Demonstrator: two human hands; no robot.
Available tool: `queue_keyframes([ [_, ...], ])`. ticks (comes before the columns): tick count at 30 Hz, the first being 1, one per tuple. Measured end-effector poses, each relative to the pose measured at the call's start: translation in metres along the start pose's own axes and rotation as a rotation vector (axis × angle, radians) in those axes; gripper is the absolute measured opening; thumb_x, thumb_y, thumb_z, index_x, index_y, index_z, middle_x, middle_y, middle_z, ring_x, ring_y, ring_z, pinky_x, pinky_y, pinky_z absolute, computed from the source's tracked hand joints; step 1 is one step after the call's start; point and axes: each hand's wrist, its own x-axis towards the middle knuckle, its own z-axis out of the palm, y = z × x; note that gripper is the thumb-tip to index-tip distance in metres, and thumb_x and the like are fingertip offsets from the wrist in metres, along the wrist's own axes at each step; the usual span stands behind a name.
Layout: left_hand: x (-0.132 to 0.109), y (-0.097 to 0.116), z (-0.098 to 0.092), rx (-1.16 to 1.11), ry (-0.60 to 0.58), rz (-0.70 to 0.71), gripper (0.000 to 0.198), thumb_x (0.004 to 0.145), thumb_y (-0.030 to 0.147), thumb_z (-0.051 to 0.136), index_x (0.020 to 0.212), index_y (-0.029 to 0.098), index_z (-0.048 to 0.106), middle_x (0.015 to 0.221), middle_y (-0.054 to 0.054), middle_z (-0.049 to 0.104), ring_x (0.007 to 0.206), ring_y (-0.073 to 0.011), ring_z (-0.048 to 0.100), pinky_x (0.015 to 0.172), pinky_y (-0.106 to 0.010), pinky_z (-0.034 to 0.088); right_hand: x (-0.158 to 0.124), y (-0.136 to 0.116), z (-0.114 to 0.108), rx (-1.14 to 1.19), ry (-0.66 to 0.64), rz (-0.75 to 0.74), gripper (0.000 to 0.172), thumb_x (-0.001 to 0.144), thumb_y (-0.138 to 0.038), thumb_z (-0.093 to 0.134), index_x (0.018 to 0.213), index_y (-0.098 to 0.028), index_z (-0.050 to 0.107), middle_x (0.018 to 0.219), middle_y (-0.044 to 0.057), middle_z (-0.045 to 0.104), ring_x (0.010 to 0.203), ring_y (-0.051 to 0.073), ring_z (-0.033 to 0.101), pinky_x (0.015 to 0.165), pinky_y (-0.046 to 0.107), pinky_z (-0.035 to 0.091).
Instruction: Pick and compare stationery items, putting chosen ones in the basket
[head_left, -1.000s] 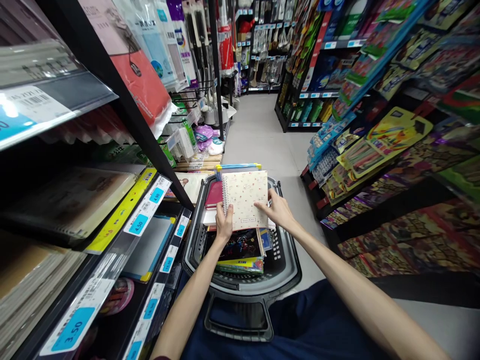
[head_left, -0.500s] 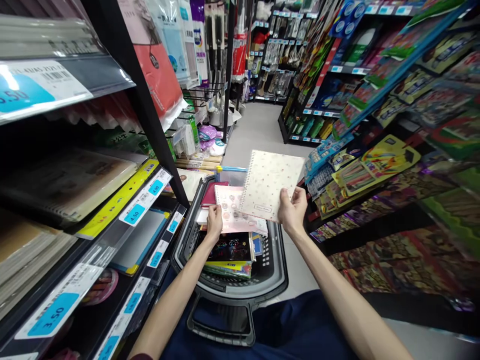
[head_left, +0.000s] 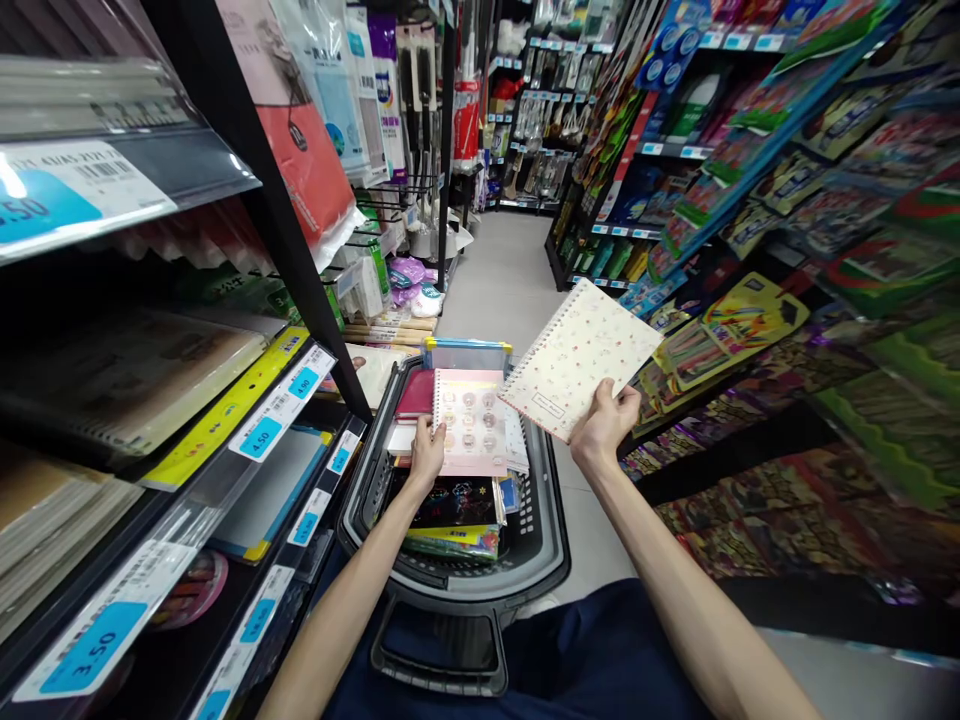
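The grey shopping basket (head_left: 541, 540) sits before my knees, packed with stationery; the floral spiral notebook (head_left: 581, 355) has risen off the stack, gripped in my right hand (head_left: 604, 430); my left hand (head_left: 426, 452) clasps the uncovered pink notebook (head_left: 472, 420).

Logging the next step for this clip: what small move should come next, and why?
Probably the left hand should lift the pink notebook off the stack in the basket. The right hand holds the cream floral notebook clear of it, and the left hand grips the pink one's spiral edge.
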Motion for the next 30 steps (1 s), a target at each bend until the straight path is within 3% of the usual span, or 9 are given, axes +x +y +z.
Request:
queue_keyframes([
  [12, 0.002, -0.005, 0.000, -0.053, -0.007, -0.031, 0.016, 0.091, 0.033, 0.049, 0.102, 0.022, 0.050, 0.095, -0.007, 0.068, 0.088, -0.0221, 0.064, 0.078, -0.032, 0.046, -0.008, -0.004, 0.002, -0.187, -0.112, -0.199, 0.036, 0.083, -0.045, 0.068, 0.096, -0.018, 0.048, 0.092, 0.001, 0.058, 0.088, 0.015, 0.060, 0.085, 0.030, 0.047],
  [18, 0.003, -0.006, 0.000, -0.076, -0.017, -0.053, 0.017, 0.091, 0.034, 0.050, 0.104, 0.022, 0.049, 0.096, -0.007, 0.068, 0.090, -0.0217, 0.064, 0.080, -0.033, 0.046, -0.010, -0.005, 0.004, -0.230, -0.127, -0.215, 0.036, 0.083, -0.045, 0.068, 0.096, -0.018, 0.049, 0.091, 0.002, 0.057, 0.086, 0.015, 0.058, 0.079, 0.028, 0.046],
  [30, 0.003, -0.004, 0.000, -0.087, -0.013, -0.061, 0.017, 0.091, 0.034, 0.051, 0.103, 0.022, 0.050, 0.098, -0.008, 0.068, 0.090, -0.0213, 0.064, 0.081, -0.032, 0.045, -0.016, -0.008, 0.011, -0.230, -0.147, -0.178, 0.038, 0.082, -0.048, 0.068, 0.095, -0.019, 0.048, 0.091, 0.001, 0.056, 0.086, 0.016, 0.058, 0.080, 0.029, 0.047],
])
